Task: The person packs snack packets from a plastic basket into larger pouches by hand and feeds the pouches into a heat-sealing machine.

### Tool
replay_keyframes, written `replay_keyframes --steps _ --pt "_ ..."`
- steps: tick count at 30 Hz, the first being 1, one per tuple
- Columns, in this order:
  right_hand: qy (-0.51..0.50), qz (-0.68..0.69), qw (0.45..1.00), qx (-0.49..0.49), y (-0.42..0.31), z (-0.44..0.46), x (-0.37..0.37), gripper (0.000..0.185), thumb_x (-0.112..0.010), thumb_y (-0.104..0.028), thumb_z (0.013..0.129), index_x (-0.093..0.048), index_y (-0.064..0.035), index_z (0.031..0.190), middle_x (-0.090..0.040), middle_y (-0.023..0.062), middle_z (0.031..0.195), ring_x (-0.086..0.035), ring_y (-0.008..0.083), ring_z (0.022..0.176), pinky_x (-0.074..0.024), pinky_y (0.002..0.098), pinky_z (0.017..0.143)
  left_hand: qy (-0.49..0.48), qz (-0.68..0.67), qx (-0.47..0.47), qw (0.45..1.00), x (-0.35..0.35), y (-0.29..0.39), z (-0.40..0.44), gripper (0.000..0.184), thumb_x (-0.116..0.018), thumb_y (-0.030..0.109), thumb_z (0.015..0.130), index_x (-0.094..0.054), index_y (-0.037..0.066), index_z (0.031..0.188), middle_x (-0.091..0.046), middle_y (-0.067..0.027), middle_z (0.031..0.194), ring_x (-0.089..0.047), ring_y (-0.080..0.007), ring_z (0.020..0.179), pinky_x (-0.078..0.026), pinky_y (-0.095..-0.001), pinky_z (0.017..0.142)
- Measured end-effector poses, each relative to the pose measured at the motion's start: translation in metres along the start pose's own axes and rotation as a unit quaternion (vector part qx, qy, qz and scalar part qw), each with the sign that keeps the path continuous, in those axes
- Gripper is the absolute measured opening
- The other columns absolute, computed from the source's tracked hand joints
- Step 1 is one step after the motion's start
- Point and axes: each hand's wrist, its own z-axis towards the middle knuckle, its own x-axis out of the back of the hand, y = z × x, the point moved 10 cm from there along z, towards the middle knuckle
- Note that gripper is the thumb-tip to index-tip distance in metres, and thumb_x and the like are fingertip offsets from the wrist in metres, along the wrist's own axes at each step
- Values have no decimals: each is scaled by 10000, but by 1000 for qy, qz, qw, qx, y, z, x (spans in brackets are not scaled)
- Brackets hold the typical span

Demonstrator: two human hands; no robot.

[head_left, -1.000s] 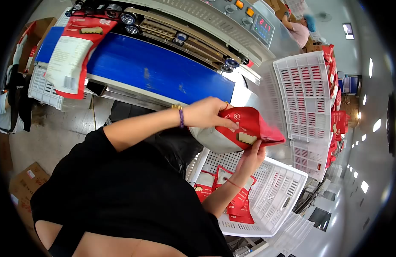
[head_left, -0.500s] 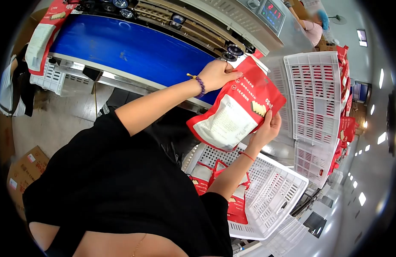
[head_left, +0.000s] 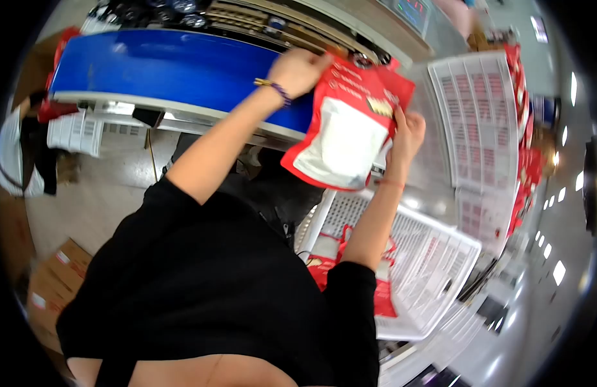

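Observation:
A red and white pouch (head_left: 348, 132) hangs upright in front of me, its top edge against the sealing machine (head_left: 266, 22). My left hand (head_left: 299, 69) pinches the pouch's upper left corner, above the blue conveyor belt (head_left: 176, 68). At the pouch's right edge, my right hand (head_left: 408, 134) grips with thumb and fingers. The pouch's lower part hangs over the belt's front edge. Print on the pouch is blurred. Whether its top is inside the machine I cannot tell.
Below my right arm stands a white perforated crate (head_left: 434, 277) holding several red pouches (head_left: 383, 300). Another white crate (head_left: 472, 116) stands on its side at the right, with red pouches behind it. Cardboard boxes (head_left: 63, 267) sit on the floor at left.
Both hands have brought the pouch up and left, closer to the machine and belt. The red pouch at the belt's far left end has dropped mostly out of sight. My view has shifted a little.

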Motion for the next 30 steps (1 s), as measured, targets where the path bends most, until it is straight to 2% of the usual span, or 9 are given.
replay_keyframes --steps 2,7,11,15,16,18,21,24,30 --pt "-14 34 999 -30 -2 -10 -26 254 -707 -49 842 -521 -25 1012 -654 110 943 -628 159 817 -528 269 700 -45 127 -6 991 27 6 -19 620 -471 615 872 -722 55 783 -664 -176 713 -662 -329 723 -511 -412 672" --pt "-42 23 999 22 7 -39 -31 271 -652 -175 906 -549 33 1046 -682 124 955 -652 164 845 -520 271 685 65 39 -123 989 72 65 -90 338 -619 315 941 -723 23 806 -596 3 608 -478 -27 563 -373 -204 523" --pt "204 2 978 51 -13 -132 122 204 -570 -181 960 -625 13 989 -673 91 713 -632 128 568 -503 227 559 -14 -61 -249 967 34 139 -140 220 -626 107 931 -680 -28 766 -586 -2 633 -436 -9 524 -291 -183 486" --pt "504 -409 760 -37 53 -275 329 278 -577 -228 939 -574 27 1049 -645 176 866 -634 306 746 -514 397 684 -136 -33 -310 940 -24 171 -164 151 -638 20 879 -657 -22 735 -558 -21 606 -450 -65 518 -311 -226 475" --pt "504 -558 659 1 77 -301 356 385 -632 -286 887 -574 50 1067 -630 243 899 -608 401 857 -474 477 794 -159 -18 -313 936 -39 176 -167 136 -651 20 864 -658 -14 733 -553 -33 597 -459 -86 508 -323 -239 469" --pt "305 -527 695 -383 209 -343 432 675 -734 -447 766 -533 58 1165 -565 316 1099 -550 443 1052 -446 487 927 -189 -5 -334 923 -57 186 -173 113 -674 22 836 -658 -2 727 -556 -57 593 -482 -133 493 -350 -263 463" --pt "344 -650 608 -301 255 -368 439 625 -812 -368 703 -574 5 1145 -616 202 1076 -595 344 1006 -471 455 912 -212 -10 -344 915 -71 188 -178 106 -692 35 818 -656 9 722 -581 -80 624 -526 -193 492 -398 -293 469" --pt "374 -382 823 -191 249 -331 431 260 -764 -177 745 -588 -25 862 -583 66 762 -552 203 697 -472 345 680 -203 2 -340 918 -69 184 -176 127 -666 25 829 -658 4 705 -558 -64 580 -519 -166 497 -379 -277 472" --pt "36 -111 985 -130 89 -205 283 370 -601 95 640 -287 -100 658 -321 -53 670 -317 56 634 -281 218 546 -298 -10 -361 884 -86 183 -189 162 -708 114 815 -684 43 959 -608 -61 836 -609 -197 736 -483 -290 633"
